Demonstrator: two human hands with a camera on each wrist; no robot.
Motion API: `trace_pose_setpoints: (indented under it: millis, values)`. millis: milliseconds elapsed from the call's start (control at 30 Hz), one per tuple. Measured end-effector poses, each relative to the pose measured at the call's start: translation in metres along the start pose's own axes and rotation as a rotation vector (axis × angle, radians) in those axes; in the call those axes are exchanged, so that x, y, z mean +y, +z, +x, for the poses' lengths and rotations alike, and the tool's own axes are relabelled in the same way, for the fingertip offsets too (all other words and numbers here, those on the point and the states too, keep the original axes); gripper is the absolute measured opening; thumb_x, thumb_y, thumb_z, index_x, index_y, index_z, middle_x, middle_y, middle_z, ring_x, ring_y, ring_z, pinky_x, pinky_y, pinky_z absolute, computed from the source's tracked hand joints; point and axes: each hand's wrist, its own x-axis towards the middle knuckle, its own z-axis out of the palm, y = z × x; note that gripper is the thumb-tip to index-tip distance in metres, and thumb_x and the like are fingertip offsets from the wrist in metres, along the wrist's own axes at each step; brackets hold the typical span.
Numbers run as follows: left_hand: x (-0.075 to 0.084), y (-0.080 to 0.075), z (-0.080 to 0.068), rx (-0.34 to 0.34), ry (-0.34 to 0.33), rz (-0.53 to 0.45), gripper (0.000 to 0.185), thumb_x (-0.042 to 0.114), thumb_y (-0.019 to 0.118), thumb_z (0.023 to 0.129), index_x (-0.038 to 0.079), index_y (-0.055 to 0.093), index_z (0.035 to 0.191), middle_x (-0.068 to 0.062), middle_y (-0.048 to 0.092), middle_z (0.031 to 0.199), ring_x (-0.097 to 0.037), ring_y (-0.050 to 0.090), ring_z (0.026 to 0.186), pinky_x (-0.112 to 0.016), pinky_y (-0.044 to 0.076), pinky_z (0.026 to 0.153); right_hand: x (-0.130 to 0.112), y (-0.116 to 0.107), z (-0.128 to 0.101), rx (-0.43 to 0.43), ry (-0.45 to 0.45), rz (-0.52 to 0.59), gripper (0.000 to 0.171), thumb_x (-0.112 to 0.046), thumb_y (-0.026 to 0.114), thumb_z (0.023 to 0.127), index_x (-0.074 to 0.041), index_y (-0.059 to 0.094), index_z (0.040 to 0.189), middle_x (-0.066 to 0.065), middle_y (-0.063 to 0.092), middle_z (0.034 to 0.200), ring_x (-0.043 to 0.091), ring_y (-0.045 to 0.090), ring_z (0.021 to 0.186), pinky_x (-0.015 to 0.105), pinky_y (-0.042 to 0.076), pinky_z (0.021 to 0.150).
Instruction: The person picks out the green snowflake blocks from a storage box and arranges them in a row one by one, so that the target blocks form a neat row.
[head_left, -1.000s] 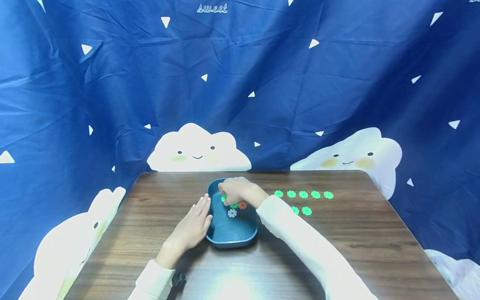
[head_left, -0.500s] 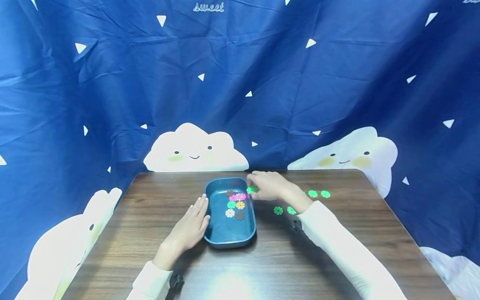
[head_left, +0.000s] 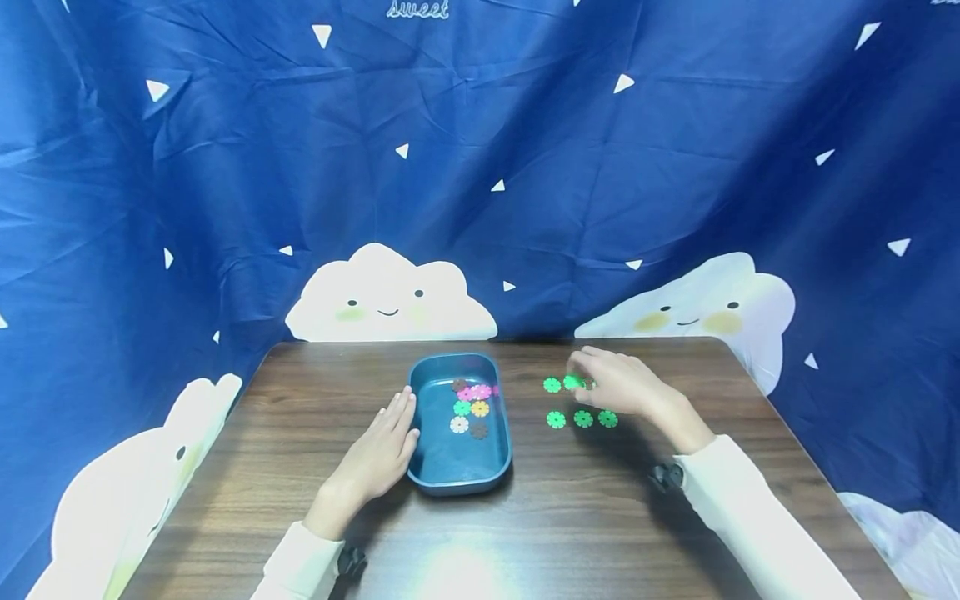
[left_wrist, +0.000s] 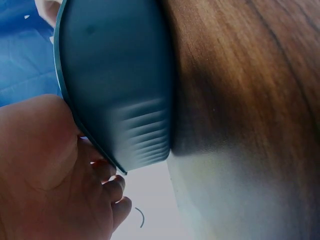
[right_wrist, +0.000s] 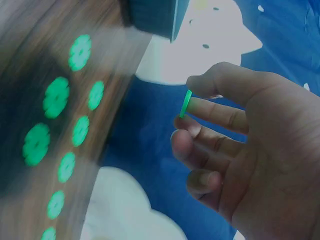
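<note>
**Between thumb and forefinger: one more green disc over the rows**

Between the thumb and forefinger of my right hand [head_left: 626, 385] sits a small green flower-shaped plastic disc [right_wrist: 186, 103], pinched by its rim; the other fingers [right_wrist: 200, 145] curl loosely beneath and hold nothing. From the wrist view the disc stands on edge, its flat faces turned sideways toward the worktop and its thin rim toward the camera. Being round, it has no long axis to speak of.

Just below the hand, green discs lie flat on the dark wood-grain worktop [head_left: 570, 517]: a near row of three [head_left: 582, 418] and a far row [head_left: 552, 384] partly hidden by my hand. The wrist view, blurred, shows more of them in two lines.

Further left, my left hand [head_left: 378, 457] rests flat with straight fingers against the side of the dark blue oblong plastic tray [head_left: 450, 479], steadying it. Inside lie mixed discs [head_left: 471, 407]: pink, yellow, white, brown and at least one green.

I judge the sorting well along, with the held disc yet to be laid down and one green apparently left in the tray.
</note>
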Motion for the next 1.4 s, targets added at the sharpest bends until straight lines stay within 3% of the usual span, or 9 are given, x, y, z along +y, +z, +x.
trace_pose_setpoints:
  millis: [333, 567, 1033, 1400]
  values:
    - [-0.001, 0.0, -0.002, -0.012, -0.004, 0.003, 0.058, 0.03, 0.037, 0.106, 0.002, 0.023, 0.155, -0.012, 0.017, 0.164, -0.028, 0.021, 0.151, -0.049, 0.025, 0.122, 0.042, 0.009, -0.038, 0.016, 0.092, 0.039, 0.026, -0.029, 0.072, 0.084, -0.02, 0.065, 0.107, -0.003, 0.064, 0.1, 0.011, 0.059, 0.079, 0.04, 0.052, 0.066]
    - [-0.002, 0.0, -0.001, -0.026, -0.004, 0.001, 0.058, 0.03, 0.035, 0.106, 0.002, 0.022, 0.155, -0.012, 0.016, 0.165, -0.027, 0.019, 0.152, -0.049, 0.024, 0.122, 0.063, 0.022, -0.056, 0.016, 0.121, 0.04, 0.025, -0.027, 0.073, 0.083, -0.018, 0.066, 0.105, -0.003, 0.063, 0.095, 0.013, 0.06, 0.08, 0.042, 0.052, 0.066]
    - [-0.003, 0.003, -0.001, 0.01, 0.013, -0.006, 0.058, 0.028, 0.038, 0.105, 0.0, 0.025, 0.154, -0.015, 0.02, 0.163, -0.033, 0.024, 0.15, -0.053, 0.027, 0.12, 0.087, 0.059, -0.066, -0.041, 0.188, 0.101, 0.022, -0.024, 0.07, 0.087, -0.018, 0.065, 0.107, 0.0, 0.062, 0.101, 0.014, 0.055, 0.079, 0.037, 0.046, 0.06]
    - [-0.001, 0.0, 0.0, -0.023, 0.001, -0.003, 0.058, 0.03, 0.036, 0.106, 0.001, 0.022, 0.155, -0.013, 0.017, 0.164, -0.03, 0.021, 0.151, -0.05, 0.025, 0.122, 0.096, 0.071, -0.067, -0.041, 0.206, 0.077, 0.022, -0.025, 0.07, 0.087, -0.017, 0.064, 0.107, 0.004, 0.061, 0.108, 0.019, 0.061, 0.083, 0.046, 0.051, 0.062]
